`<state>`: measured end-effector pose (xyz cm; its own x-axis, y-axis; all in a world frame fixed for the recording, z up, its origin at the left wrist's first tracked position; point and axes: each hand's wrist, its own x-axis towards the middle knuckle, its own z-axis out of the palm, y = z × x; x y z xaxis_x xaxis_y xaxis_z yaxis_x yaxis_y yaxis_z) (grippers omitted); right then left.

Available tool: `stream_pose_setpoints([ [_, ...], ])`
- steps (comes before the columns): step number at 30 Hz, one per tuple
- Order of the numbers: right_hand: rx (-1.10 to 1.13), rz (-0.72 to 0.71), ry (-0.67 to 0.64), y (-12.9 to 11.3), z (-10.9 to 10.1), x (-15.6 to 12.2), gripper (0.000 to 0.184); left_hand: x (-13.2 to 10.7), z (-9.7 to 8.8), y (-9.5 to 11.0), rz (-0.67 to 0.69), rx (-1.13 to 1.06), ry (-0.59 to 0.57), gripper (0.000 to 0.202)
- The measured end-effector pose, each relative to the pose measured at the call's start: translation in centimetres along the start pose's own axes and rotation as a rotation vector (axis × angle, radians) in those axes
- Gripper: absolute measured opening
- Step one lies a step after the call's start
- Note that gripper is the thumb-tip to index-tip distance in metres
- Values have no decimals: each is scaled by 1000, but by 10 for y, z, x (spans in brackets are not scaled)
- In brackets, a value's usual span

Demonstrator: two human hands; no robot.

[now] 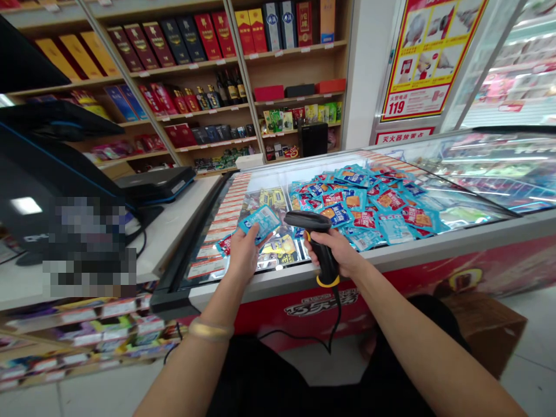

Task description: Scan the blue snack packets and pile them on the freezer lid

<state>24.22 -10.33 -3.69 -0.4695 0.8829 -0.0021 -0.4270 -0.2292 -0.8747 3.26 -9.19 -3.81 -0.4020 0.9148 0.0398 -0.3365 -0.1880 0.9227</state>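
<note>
My left hand (244, 253) is closed on a small light-blue snack packet (260, 222), holding it up over the near left part of the chest freezer's glass lid (469, 174). My right hand (336, 252) grips the handle of a black barcode scanner (313, 227) with a yellow ring at its base; the scanner's head points left toward the packet. A black cable hangs from the scanner down in front of the freezer. A heap of several blue and red snack packets (373, 202) lies on the glass lid just beyond both hands.
A white counter (174, 226) at left carries a black register screen (47, 174) and a flat black device. Wooden shelves (286, 58) with boxed goods and bottles line the back wall. A cardboard box (486, 324) stands on the floor at right. Low racks of goods sit under the counter.
</note>
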Motion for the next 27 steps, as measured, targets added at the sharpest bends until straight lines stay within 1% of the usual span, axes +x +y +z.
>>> stream_pose_setpoints([
  [3,-22,17,-19,-1,-1,-1,35,-9,3,-5,-10,-21,-33,31],
  [6,-39,19,-30,-1,-1,-1,35,-12,3,-6,10,4,-75,36],
  [10,-46,20,-32,0,0,-1,34,-12,3,-8,24,19,-107,36],
  [15,-54,19,-23,0,0,-1,35,-9,2,-12,20,30,-125,42],
  [20,-87,42,-29,1,-2,0,33,-10,1,-12,14,24,-138,41],
  [23,-79,27,-17,1,0,0,34,-11,2,-12,11,39,-150,42],
  [27,-37,-15,-13,0,2,-3,36,-10,-1,-13,26,87,-169,48],
])
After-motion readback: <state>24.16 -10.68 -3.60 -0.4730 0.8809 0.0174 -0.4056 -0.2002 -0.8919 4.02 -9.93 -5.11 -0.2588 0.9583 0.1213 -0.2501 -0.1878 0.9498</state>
